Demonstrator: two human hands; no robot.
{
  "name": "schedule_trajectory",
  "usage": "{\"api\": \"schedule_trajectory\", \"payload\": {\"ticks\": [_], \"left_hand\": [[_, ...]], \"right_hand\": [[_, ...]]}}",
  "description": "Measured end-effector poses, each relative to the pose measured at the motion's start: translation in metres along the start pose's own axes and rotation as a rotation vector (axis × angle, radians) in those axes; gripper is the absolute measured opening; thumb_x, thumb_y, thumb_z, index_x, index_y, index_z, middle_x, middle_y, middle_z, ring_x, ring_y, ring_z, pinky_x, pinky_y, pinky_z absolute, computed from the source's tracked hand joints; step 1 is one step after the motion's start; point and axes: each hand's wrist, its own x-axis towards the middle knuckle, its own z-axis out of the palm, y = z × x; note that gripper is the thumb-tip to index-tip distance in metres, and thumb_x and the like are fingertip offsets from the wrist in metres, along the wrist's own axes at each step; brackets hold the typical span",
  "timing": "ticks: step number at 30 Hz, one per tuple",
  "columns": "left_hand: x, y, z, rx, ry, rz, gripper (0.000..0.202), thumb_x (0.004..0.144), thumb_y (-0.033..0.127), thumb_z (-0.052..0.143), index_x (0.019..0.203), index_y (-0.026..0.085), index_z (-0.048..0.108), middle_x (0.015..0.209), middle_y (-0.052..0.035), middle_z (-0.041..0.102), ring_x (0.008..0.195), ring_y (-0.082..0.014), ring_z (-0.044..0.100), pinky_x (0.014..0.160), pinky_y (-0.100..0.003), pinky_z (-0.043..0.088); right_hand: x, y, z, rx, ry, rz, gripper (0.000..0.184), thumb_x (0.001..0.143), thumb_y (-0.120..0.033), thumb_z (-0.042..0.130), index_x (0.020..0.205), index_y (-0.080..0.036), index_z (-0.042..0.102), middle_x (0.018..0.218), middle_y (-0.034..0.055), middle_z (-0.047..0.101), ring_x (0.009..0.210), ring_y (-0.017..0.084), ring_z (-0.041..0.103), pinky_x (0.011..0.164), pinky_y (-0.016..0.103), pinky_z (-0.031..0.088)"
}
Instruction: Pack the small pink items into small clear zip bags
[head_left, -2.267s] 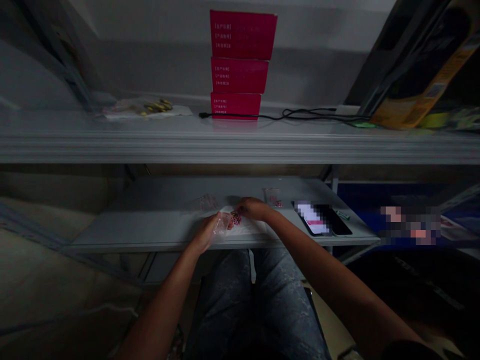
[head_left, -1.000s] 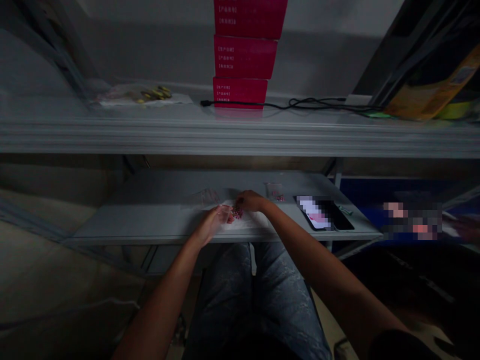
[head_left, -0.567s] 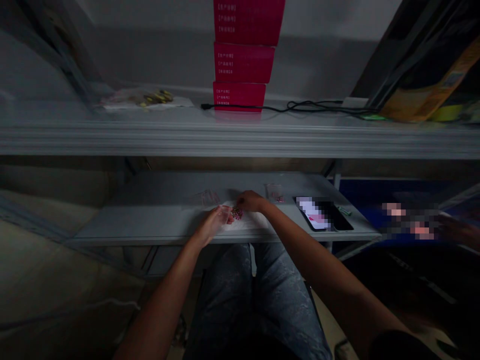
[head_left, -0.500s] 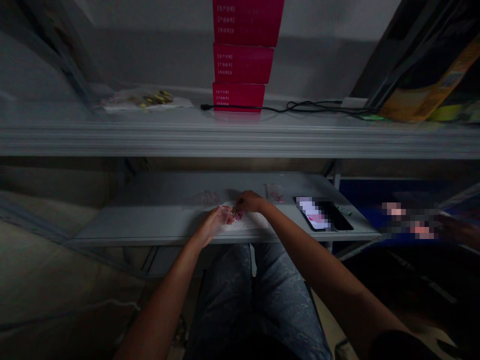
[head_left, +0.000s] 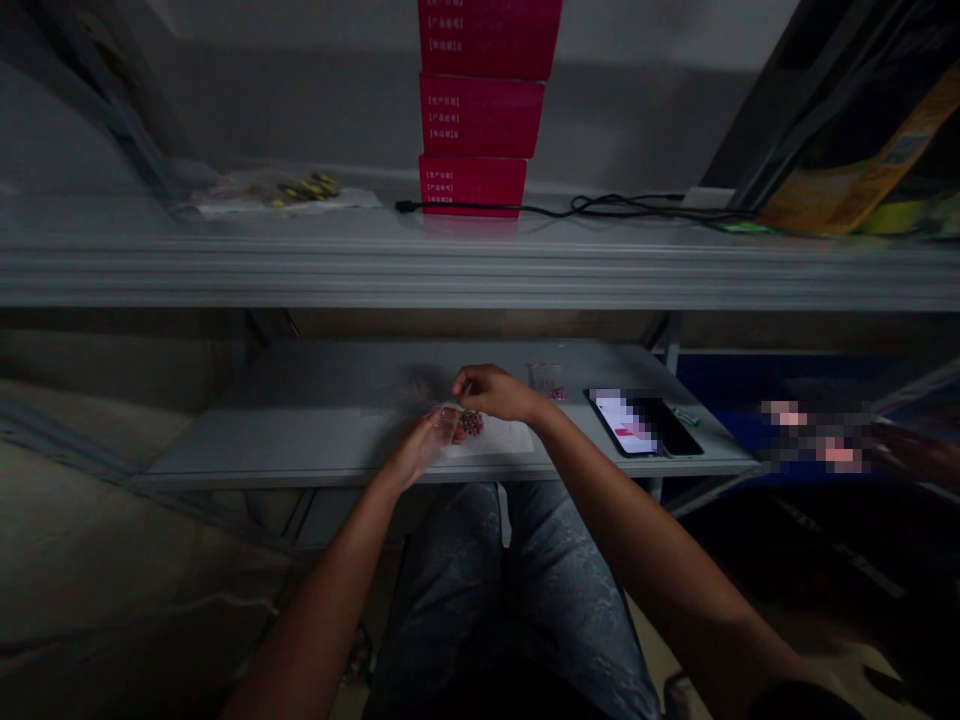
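My left hand [head_left: 421, 447] grips a small clear plastic bag [head_left: 447, 425] by its mouth over the low grey shelf [head_left: 300, 440]. My right hand [head_left: 491, 392] hovers just above and right of it, fingers pinched on something too small to name. A small heap of pink and dark beads [head_left: 471, 423] lies on white paper [head_left: 504, 437] between the two hands.
Two more small clear bags [head_left: 547, 380] lie on the shelf, with a phone [head_left: 643, 423] to the right. The upper shelf [head_left: 480, 265] carries stacked magenta boxes [head_left: 480, 110], a black cable [head_left: 600, 208], yellow bits in plastic [head_left: 300, 187] and a yellow-black box [head_left: 862, 150].
My right hand has lifted slightly from the bead heap and moved left toward the bag's mouth. The left hand keeps its hold on the bag. The camera has tilted a little.
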Motion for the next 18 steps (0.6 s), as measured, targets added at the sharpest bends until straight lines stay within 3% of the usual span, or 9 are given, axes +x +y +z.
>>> {"api": "schedule_trajectory", "payload": {"ticks": [3, 8, 12, 18], "left_hand": [[0.0, 0.001, 0.001, -0.01, 0.024, -0.004, 0.029, 0.084, 0.044, 0.069, 0.091, 0.015, 0.072, 0.087, -0.0071, 0.073, 0.078, -0.0209, 0.066, 0.077, -0.032, 0.048], [-0.003, 0.004, -0.001, 0.029, -0.011, -0.031, 0.04, 0.091, 0.05, 0.056, 0.101, 0.014, 0.072, 0.085, -0.0089, 0.072, 0.079, -0.0217, 0.066, 0.074, -0.032, 0.048], [-0.004, 0.004, -0.003, 0.043, -0.035, -0.022, 0.042, 0.093, 0.053, 0.052, 0.104, 0.017, 0.071, 0.087, -0.0083, 0.071, 0.08, -0.0221, 0.066, 0.064, -0.029, 0.046], [-0.004, 0.008, 0.003, 0.028, -0.039, -0.008, 0.038, 0.092, 0.048, 0.056, 0.098, 0.015, 0.072, 0.082, -0.0082, 0.07, 0.076, -0.0214, 0.065, 0.067, -0.03, 0.047]], "right_hand": [[-0.001, -0.011, 0.007, 0.022, -0.041, -0.001, 0.016, 0.084, -0.017, 0.062, 0.098, -0.014, 0.067, 0.083, 0.0018, 0.069, 0.067, 0.011, 0.061, 0.064, 0.022, 0.046], [-0.002, 0.013, -0.002, -0.259, 0.144, 0.05, 0.018, 0.083, -0.01, 0.061, 0.098, -0.012, 0.072, 0.096, 0.0074, 0.073, 0.082, 0.015, 0.066, 0.074, 0.024, 0.048], [-0.007, 0.043, -0.009, -0.452, -0.025, 0.185, 0.022, 0.086, -0.01, 0.061, 0.102, -0.013, 0.076, 0.102, 0.01, 0.076, 0.089, 0.019, 0.069, 0.079, 0.024, 0.048], [-0.012, 0.06, -0.002, -0.462, -0.142, 0.192, 0.029, 0.084, -0.007, 0.061, 0.104, -0.017, 0.079, 0.103, 0.0067, 0.078, 0.089, 0.018, 0.07, 0.078, 0.021, 0.048]]}}
